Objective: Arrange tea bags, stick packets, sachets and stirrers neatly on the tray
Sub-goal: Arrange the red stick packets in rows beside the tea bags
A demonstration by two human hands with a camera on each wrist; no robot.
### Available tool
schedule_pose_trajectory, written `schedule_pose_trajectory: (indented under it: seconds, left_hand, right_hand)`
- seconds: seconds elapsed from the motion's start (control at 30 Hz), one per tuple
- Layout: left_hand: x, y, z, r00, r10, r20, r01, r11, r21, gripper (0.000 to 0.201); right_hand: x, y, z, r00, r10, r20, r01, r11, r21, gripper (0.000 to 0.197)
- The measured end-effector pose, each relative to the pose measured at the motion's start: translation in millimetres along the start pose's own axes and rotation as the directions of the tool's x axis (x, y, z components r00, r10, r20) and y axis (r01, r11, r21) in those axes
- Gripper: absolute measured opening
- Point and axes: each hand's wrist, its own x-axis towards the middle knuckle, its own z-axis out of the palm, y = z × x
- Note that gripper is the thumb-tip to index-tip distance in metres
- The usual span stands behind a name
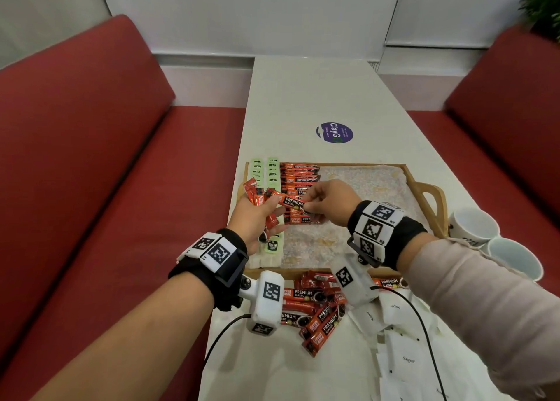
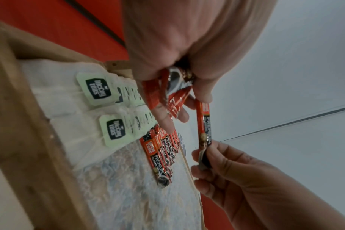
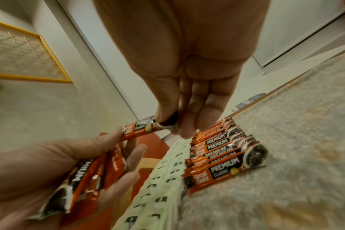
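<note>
A wooden tray lined with patterned paper lies on the white table. Two rows of green-tagged tea bags fill its left side. Beside them lies a row of red coffee stick packets. My left hand holds a bundle of red sticks above the tea bags. My right hand pinches the end of one red stick whose other end is at the left thumb.
Loose red sticks lie in a heap on the table in front of the tray, with white sugar sachets to their right. Two white cups stand right of the tray. Red benches flank the table. A purple sticker lies beyond the tray.
</note>
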Motion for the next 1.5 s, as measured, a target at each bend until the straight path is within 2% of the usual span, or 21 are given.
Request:
schedule_pose_trajectory:
  seconds: [0.13,0.33,0.67,0.87,1.0,1.07,1.17,1.23,1.3,1.4,1.5]
  left_hand:
    - [4.8,1.1,-3.2,0.998,-0.009,-0.055,0.008,1.000,-0.014,0.026]
    - [11.8,1.8,-9.7,0.997,-0.019,-0.081,0.016,0.999,-0.037,0.026]
    - [16.6,1.6,-10.0,0.996,-0.034,-0.077,0.031,0.999,-0.039,0.023]
    - [16.4,1.3,-13.1,0.995,-0.054,-0.082,0.050,0.998,-0.046,0.023]
    - [15.7,1.8,-13.7,0.995,-0.080,-0.060,0.077,0.995,-0.059,0.010]
    - [15.3,2.6,-13.3,0.993,-0.110,-0.034,0.107,0.990,-0.093,0.005]
    - [15.4,3.4,-13.3,0.988,-0.151,-0.025,0.146,0.980,-0.135,0.010]
    - [15.9,4.0,-13.3,0.984,-0.178,-0.018,0.172,0.968,-0.183,0.015]
    - [15.8,3.8,-12.7,0.980,-0.201,-0.006,0.194,0.953,-0.232,0.019]
    - [12.9,2.8,-9.8,0.979,-0.204,-0.006,0.195,0.945,-0.262,0.029]
    - [7.8,3.5,-4.3,0.978,-0.207,-0.017,0.194,0.940,-0.281,0.032]
  right_hand:
    - [10.7,8.1,-11.9,0.996,0.030,-0.087,-0.044,0.986,-0.159,0.006]
    - [18.4,21.7,-17.8,0.989,0.133,-0.061,-0.147,0.921,-0.362,0.006]
    - [29.1,27.5,-2.1,0.977,0.208,-0.042,-0.204,0.869,-0.451,0.003]
    - [34.7,27.7,0.9,0.968,0.246,-0.041,-0.231,0.824,-0.518,0.018]
    - [34.9,28.8,1.1,0.971,0.235,-0.033,-0.217,0.824,-0.523,0.015]
    - [33.1,27.7,-0.8,0.975,0.220,-0.023,-0.199,0.825,-0.528,0.011]
    - [28.4,24.3,-3.7,0.986,0.158,-0.045,-0.158,0.843,-0.515,0.019]
    - [24.5,19.5,-3.3,0.993,0.076,-0.088,-0.108,0.881,-0.461,0.016]
    - [18.7,10.6,0.6,0.995,-0.050,-0.090,0.013,0.928,-0.371,0.016]
    - [2.6,-9.7,10.9,0.979,-0.202,-0.004,0.195,0.949,-0.247,0.019]
    - [-10.5,-21.3,27.4,0.973,-0.208,0.102,0.223,0.961,-0.164,0.021]
